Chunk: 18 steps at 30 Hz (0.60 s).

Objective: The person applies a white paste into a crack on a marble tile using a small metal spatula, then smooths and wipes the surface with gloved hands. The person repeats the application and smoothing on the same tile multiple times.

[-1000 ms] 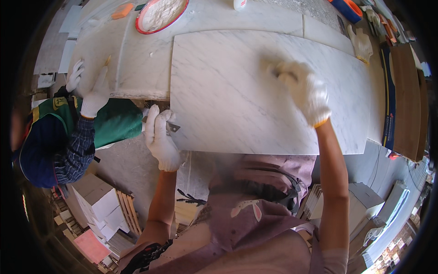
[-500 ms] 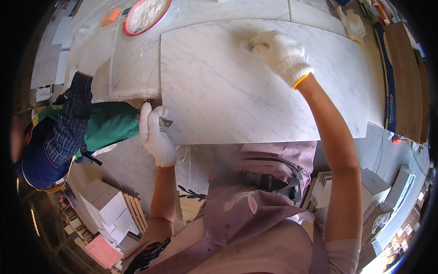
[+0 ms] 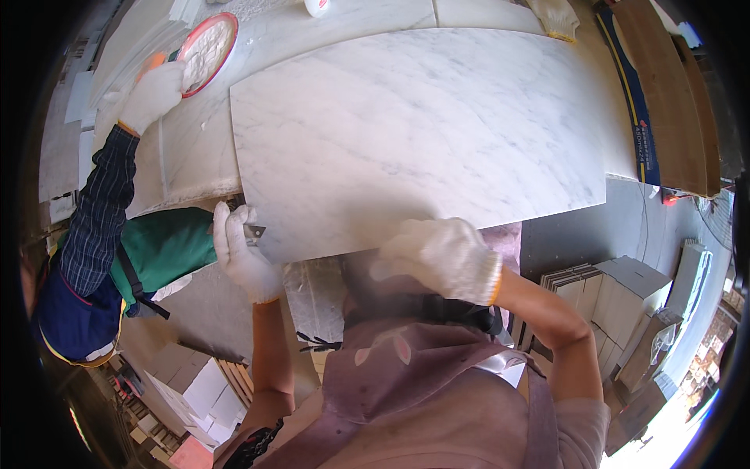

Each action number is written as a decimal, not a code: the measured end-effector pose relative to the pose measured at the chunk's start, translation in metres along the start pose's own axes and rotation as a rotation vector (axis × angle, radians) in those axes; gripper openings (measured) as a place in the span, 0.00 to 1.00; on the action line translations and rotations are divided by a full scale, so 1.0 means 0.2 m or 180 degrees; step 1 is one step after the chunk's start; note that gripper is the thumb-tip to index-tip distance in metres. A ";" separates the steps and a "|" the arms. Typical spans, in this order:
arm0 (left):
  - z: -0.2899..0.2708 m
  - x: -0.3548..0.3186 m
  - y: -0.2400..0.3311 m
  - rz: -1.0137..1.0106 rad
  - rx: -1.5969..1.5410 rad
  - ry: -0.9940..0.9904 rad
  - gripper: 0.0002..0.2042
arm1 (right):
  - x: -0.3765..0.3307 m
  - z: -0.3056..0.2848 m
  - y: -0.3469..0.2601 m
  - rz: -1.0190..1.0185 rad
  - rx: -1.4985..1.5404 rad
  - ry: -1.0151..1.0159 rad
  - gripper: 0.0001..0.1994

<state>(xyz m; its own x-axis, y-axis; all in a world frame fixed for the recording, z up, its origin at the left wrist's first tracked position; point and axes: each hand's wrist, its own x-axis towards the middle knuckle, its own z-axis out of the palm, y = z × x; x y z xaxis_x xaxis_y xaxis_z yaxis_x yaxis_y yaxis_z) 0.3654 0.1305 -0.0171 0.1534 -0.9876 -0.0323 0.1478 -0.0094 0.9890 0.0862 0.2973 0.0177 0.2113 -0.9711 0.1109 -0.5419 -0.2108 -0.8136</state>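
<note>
Partly blurred, the gloved right hand (image 3: 441,258) curls at the near edge of the marble slab (image 3: 422,133) lying on the surface (image 3: 191,160); whether it holds anything cannot be told. By the slab's left edge, the left hand (image 3: 246,256) is clamped on a partly hidden metal blade (image 3: 255,231). Beyond the slab's far-left corner, a co-worker's hand (image 3: 156,95) overlaps a red-rimmed bowl (image 3: 235,41) of white paste (image 3: 208,50).

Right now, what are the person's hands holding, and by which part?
The white-gloved left hand grips a small, flat grey metal blade just behind its exposed end. Whether the white-gloved right hand holds anything cannot be told.
</note>
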 end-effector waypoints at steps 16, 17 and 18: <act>0.02 0.00 0.01 0.0096 0.0475 -0.0212 0.21 | -0.05 -0.23 0.31 0.2241 -0.1897 0.0730 0.10; 0.02 0.01 0.02 0.0113 0.0513 -0.0225 0.21 | 0.02 -0.15 0.26 0.1360 -0.1354 0.1194 0.08; 0.02 0.01 0.02 0.0096 0.0460 -0.0157 0.20 | 0.05 -0.09 0.21 0.1481 -0.1374 0.0643 0.08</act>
<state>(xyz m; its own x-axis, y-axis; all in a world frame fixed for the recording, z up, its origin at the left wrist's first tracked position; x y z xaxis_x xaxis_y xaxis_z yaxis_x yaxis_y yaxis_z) 0.3619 0.1287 -0.0133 0.1068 -0.9943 0.0014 0.0012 0.0016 1.0000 0.0500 0.2761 -0.0051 -0.2571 -0.9647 -0.0578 -0.8257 0.2504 -0.5056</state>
